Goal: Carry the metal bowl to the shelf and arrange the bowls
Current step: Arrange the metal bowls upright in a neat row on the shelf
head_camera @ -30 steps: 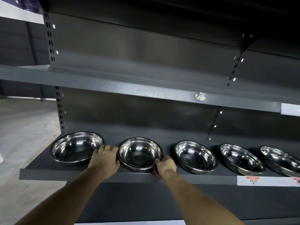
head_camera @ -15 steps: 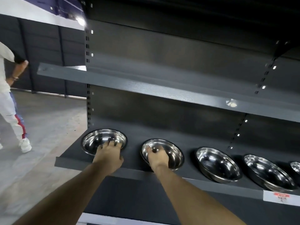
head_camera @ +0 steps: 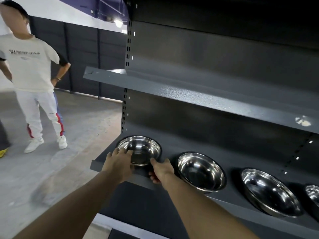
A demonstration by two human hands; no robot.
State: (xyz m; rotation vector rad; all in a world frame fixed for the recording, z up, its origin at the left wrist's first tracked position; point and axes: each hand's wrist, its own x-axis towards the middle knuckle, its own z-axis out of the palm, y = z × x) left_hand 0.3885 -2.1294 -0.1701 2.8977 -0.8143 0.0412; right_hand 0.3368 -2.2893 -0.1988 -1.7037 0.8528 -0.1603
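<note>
Bystander (head_camera: 32,71): stands on floor, left of the shelf.
Left hand (head_camera: 119,163): grip closed on near-left rim of end bowl (head_camera: 143,149), at shelf's (head_camera: 120,173) left end.
Right hand (head_camera: 162,169): grip on same bowl's near-right rim.
Second bowl (head_camera: 202,171), third bowl (head_camera: 267,192): along front edge, rightward, apart.

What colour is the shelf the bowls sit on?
Dark grey, matte shelf; clearest in the head view.
</note>
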